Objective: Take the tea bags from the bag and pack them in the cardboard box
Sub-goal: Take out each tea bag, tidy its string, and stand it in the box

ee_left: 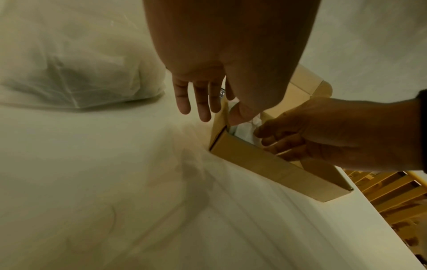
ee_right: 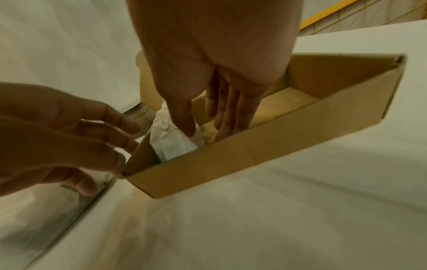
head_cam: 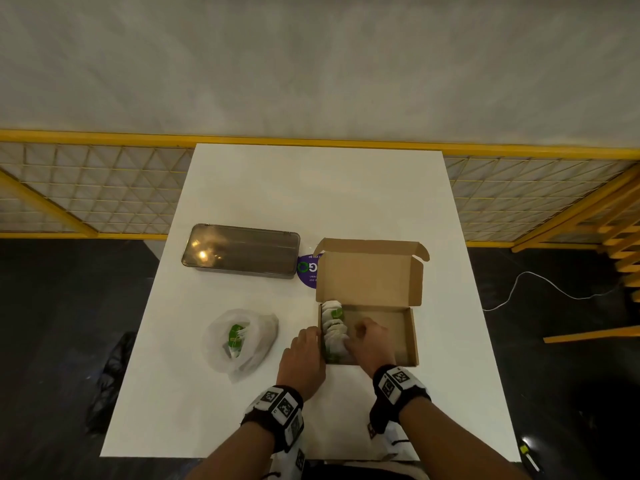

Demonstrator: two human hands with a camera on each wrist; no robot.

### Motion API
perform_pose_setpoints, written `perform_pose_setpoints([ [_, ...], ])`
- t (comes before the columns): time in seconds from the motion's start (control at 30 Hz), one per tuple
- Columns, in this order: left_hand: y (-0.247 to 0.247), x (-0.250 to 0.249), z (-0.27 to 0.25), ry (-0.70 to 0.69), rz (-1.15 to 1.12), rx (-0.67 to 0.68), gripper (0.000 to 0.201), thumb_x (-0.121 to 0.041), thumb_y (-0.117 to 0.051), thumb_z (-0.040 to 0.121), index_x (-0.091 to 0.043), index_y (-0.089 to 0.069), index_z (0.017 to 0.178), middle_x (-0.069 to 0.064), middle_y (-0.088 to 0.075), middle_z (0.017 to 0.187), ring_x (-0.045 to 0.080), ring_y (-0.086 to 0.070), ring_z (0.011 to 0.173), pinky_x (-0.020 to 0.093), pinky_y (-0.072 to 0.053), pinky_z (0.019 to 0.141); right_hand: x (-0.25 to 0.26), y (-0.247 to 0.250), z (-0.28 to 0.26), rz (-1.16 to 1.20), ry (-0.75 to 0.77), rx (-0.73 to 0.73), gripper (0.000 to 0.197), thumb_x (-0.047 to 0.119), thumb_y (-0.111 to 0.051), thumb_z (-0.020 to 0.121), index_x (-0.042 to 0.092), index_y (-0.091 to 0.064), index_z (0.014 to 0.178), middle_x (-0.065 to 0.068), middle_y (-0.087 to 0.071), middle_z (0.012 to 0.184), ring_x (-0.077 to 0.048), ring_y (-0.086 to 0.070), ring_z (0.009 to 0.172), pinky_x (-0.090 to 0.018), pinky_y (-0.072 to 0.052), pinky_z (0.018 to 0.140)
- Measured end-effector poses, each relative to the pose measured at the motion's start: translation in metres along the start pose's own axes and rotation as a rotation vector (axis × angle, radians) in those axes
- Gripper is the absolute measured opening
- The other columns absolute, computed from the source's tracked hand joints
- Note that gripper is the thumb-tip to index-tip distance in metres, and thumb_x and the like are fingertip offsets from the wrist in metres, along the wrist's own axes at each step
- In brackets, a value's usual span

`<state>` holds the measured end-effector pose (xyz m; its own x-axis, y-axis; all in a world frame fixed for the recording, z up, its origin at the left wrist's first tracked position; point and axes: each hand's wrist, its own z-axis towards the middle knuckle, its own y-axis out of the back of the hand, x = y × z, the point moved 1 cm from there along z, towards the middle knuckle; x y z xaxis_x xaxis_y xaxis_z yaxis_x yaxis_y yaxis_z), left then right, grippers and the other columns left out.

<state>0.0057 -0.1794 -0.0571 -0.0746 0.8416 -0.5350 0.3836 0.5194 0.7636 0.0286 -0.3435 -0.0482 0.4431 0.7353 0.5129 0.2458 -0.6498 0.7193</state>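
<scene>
The open cardboard box (head_cam: 408,341) lies on the white table with its lid standing up behind it. A row of white tea bags (head_cam: 334,330) with green tags lines its left wall. My right hand (head_cam: 356,336) is inside the box; its thumb (ee_right: 184,126) presses on the tea bags (ee_right: 171,144) and its fingers (ee_right: 228,120) point down at the box floor. My left hand (head_cam: 313,336) rests with straight fingers (ee_left: 196,104) against the outside of the left wall, thumb over the rim. The clear plastic bag (head_cam: 239,341) with more tea bags lies to the left.
A grey lidded plastic container (head_cam: 240,251) sits at the back left of the table (head_cam: 311,195), with a purple round sticker (head_cam: 306,268) beside it. A yellow railing runs behind the table. A white cable (head_cam: 554,289) trails on the dark floor to the right.
</scene>
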Motion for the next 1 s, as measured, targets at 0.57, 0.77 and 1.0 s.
perform_pose_setpoints([
  [0.57,0.003,-0.003,-0.005,0.008,-0.061,0.064,0.026,-0.032,-0.043,0.096,-0.025,-0.043,0.121,-0.004,-0.056,0.118,0.015,-0.057,0.1,0.034,-0.051,0.092,0.003,-0.003,-0.003,-0.107,0.008,0.021,0.015,0.03,-0.06,0.092,0.021,-0.062,0.104,0.002,-0.065,0.095,-0.015,-0.06,0.084,-0.024,-0.049,0.074],
  [0.77,0.003,-0.003,-0.009,0.013,-0.053,0.083,0.032,-0.029,-0.045,0.096,-0.024,-0.042,0.127,-0.003,-0.055,0.123,0.015,-0.056,0.106,0.032,-0.049,0.096,0.012,-0.013,-0.007,-0.083,0.074,0.067,0.02,0.027,-0.051,0.098,0.015,-0.066,0.102,-0.004,-0.069,0.101,-0.017,-0.061,0.084,-0.027,-0.052,0.082],
  [1.0,0.019,0.001,-0.023,0.011,-0.052,0.108,0.047,-0.022,-0.046,0.095,-0.023,-0.035,0.141,-0.003,-0.05,0.138,0.016,-0.051,0.122,0.031,-0.041,0.106,0.001,0.002,-0.011,-0.087,0.008,0.036,0.032,0.022,-0.054,0.095,0.014,-0.059,0.126,-0.006,-0.068,0.113,-0.021,-0.062,0.097,-0.027,-0.048,0.083],
])
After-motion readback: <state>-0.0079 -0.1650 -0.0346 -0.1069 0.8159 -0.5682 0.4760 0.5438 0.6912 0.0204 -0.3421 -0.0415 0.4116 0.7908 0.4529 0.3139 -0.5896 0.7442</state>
